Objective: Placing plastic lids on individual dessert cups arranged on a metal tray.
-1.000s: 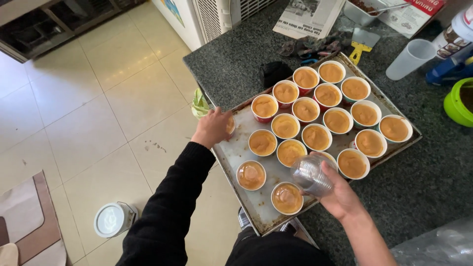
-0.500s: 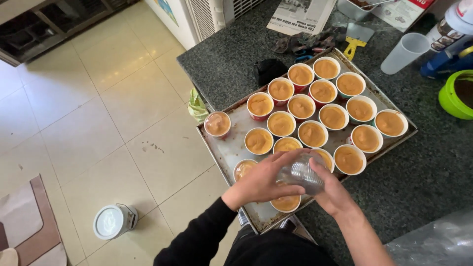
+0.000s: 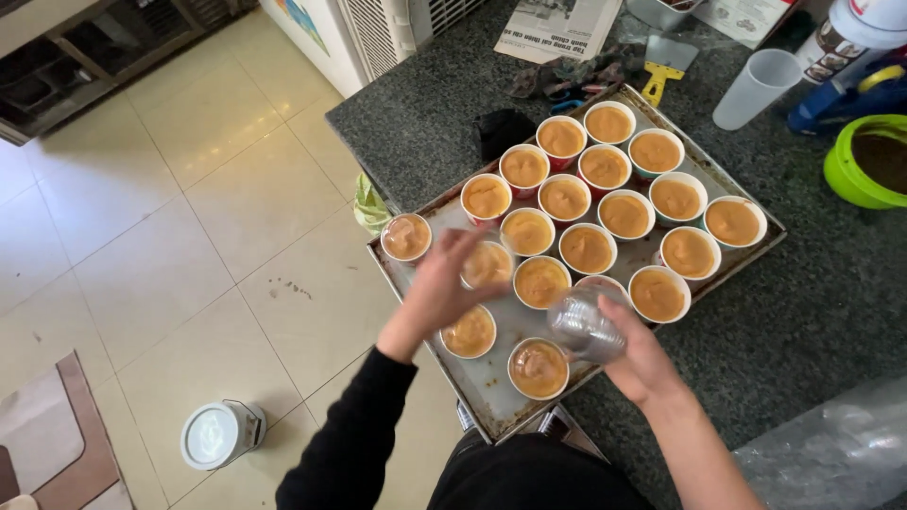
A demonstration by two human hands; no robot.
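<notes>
A metal baking tray on a dark granite counter carries several paper cups filled with orange-brown batter. My left hand reaches over the tray's near-left part, its fingers on a clear lid atop one cup. Close by, three cups wear clear lids: one at the tray's left corner and two on the near side. My right hand hovers over the tray's near edge, gripping a stack of clear plastic lids.
Beyond the tray lie a black object, a yellow-handled scraper, a newspaper, a clear plastic cup and a green bowl. A plastic sheet lies at the near right. A white lidded can stands on the tiled floor.
My left hand went from the tray's left corner to the lid stack in my right hand, then back left onto a cup. The corner cup now shows a lid.
</notes>
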